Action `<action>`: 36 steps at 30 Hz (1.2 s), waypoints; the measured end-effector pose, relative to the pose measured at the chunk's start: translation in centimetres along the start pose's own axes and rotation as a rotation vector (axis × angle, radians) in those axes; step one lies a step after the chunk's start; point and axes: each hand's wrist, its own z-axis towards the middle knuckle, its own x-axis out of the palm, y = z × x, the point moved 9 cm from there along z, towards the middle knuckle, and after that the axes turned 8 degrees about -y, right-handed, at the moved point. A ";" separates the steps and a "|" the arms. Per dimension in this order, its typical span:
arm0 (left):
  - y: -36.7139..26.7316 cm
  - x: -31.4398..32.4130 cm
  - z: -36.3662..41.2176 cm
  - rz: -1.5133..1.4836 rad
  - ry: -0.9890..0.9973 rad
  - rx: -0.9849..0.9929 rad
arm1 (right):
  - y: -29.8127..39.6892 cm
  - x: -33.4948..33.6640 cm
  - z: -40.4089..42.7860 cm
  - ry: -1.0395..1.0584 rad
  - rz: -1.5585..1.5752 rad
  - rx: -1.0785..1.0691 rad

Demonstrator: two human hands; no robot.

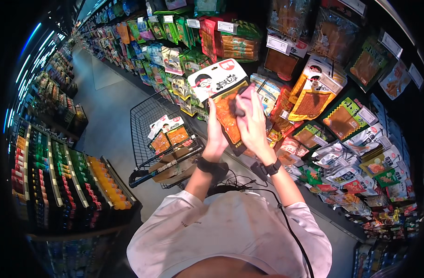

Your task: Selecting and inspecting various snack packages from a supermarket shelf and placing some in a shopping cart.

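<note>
A hanging snack packet (221, 104) with a white printed header and orange food behind a clear window is tilted in front of my chest. My left hand (216, 130) grips it along its left edge, thumb up the front. Over its right side lies my right hand (254, 127), fingers extended and blurred by motion. Between that hand and the packet's face is a soft pink and dark cloth-like item (246, 95); its exact kind is unclear. Both wrists wear black bands. Similar white-headed packets (179, 135) lie inside a black wire shopping cart (138, 121) to the left.
Pegs of bagged snacks (316, 93) with price tags line the wall ahead and right. A bottle rack (73, 177) stands at the left, beside the grey aisle floor (100, 93). The cart's handle (142, 180) is near my left forearm. A black cable (285, 217) runs down my shirt.
</note>
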 end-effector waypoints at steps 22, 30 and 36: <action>-6.5 -6.9 2.6 -0.181 -0.316 0.284 | 4.4 3.1 -4.6 0.328 0.255 -0.114; -4.6 -2.7 1.6 -0.223 -0.117 0.186 | -2.4 -0.2 0.9 -0.019 0.188 0.076; -2.7 -3.8 1.2 -0.209 -0.060 0.019 | -6.4 1.5 -1.8 -0.025 1.252 0.812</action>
